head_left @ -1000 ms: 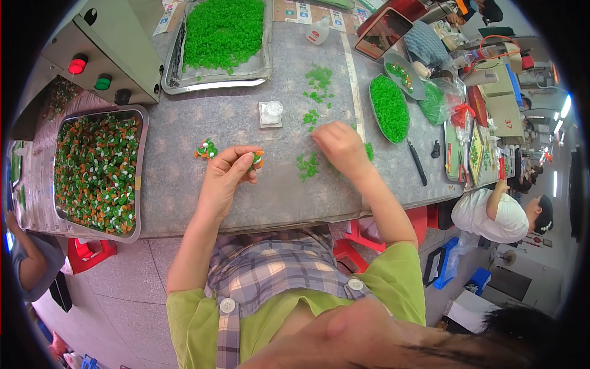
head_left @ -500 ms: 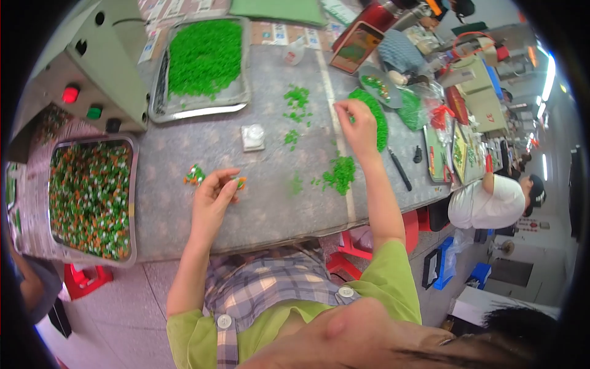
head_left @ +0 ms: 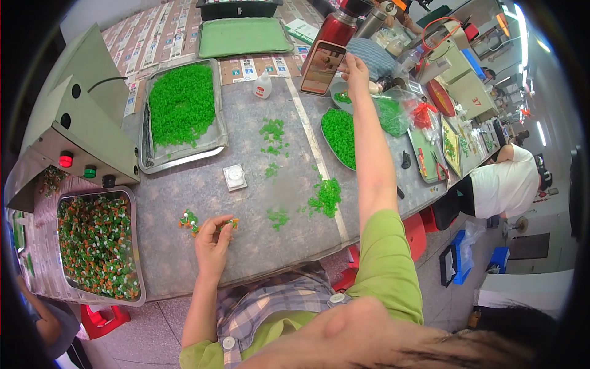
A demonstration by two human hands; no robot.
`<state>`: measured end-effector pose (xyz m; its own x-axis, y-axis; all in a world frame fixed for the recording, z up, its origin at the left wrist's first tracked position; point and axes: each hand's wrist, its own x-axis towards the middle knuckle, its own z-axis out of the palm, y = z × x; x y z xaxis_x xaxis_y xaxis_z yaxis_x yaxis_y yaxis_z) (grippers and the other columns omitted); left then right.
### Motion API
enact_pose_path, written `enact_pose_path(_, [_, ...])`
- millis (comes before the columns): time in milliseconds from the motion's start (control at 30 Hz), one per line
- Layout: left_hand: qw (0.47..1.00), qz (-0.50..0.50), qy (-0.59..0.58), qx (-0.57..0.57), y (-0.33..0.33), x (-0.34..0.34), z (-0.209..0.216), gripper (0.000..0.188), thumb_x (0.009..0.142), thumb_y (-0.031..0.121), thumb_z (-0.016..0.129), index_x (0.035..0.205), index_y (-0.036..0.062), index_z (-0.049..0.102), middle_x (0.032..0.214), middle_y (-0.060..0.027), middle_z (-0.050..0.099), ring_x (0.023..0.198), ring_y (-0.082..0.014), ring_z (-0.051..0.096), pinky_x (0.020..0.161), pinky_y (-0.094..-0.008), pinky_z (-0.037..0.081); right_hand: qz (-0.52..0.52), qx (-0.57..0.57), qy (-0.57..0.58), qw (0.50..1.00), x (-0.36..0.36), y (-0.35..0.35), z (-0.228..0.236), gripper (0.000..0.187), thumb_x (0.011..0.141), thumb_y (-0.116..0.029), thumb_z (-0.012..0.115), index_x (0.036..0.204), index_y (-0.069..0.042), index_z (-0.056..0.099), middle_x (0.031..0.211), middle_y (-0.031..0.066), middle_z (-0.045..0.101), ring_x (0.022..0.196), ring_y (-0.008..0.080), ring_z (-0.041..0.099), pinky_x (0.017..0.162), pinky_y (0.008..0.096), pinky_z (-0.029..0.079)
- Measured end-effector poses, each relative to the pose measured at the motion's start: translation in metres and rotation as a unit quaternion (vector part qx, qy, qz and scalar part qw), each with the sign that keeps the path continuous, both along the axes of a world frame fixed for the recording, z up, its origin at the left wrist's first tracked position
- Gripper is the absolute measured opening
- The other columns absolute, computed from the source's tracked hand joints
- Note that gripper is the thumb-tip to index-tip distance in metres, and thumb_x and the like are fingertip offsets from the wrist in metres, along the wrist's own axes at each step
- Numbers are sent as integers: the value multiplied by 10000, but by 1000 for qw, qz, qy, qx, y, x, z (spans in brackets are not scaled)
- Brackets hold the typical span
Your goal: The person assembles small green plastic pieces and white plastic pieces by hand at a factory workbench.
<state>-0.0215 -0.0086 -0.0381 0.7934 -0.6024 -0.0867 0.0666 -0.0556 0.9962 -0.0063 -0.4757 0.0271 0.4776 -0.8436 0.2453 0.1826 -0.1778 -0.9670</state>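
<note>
Pinching a small green-and-orange piece (head_left: 234,224), our left hand (head_left: 212,245) has its thumb and fingers closed on it, low over the grey tabletop (head_left: 258,249) and just beside a little cluster of similar pieces (head_left: 188,219). Our right hand (head_left: 358,80) reaches far forward, its bent fingers at the right edge of a phone (head_left: 321,69) that stands tilted in front of a red flask (head_left: 338,29); we cannot tell whether the fingertips touch it, or whether they are together or apart. Under that arm we see an oval dish (head_left: 322,132) heaped with green bits, and nearer us a loose green pile (head_left: 325,198) lies on the table. Between our hands, farther in, sits a square white block (head_left: 235,177) with a round top. To our left we have a metal tray (head_left: 140,270) full of green, orange and white pieces, and beyond it a second tray (head_left: 184,159) holding green bits.
</note>
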Motion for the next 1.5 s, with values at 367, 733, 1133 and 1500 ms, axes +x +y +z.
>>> enact_pose_path(367, [1000,-5,-11,4,-2,0,4,133,834,67,524,946,15,572,771,5,527,632,-42,479,548,-172,411,-4,10,-13,1000,10,-11,-2,205,789,-274,615,812,-80,556,658,-43,532,522,24,460,447,148,328])
enact_pose_path(733, [1000,2,7,-14,-2,1,4,135,814,40,543,936,-4,581,818,-32,536,620,-61,513,533,-178,429,12,-22,89,996,-17,-4,-11,297,824,-340,541,921,-62,578,780,13,574,549,43,469,465,171,346])
enact_pose_path(1133, [1000,-3,-1,-12,0,1,0,144,814,57,549,941,0,586,839,-36,542,645,-68,522,544,-185,443,23,-67,197,978,-31,2,-41,267,775,-214,590,954,-18,559,735,5,568,573,81,507,512,207,394])
enact_pose_path(1500, [1000,-4,2,-10,-2,0,1,135,817,54,542,936,6,586,834,-35,542,651,-67,518,546,-185,436,-14,-260,349,900,-22,-7,-54,503,597,-235,704,1023,-32,529,840,102,571,828,253,554,723,345,425])
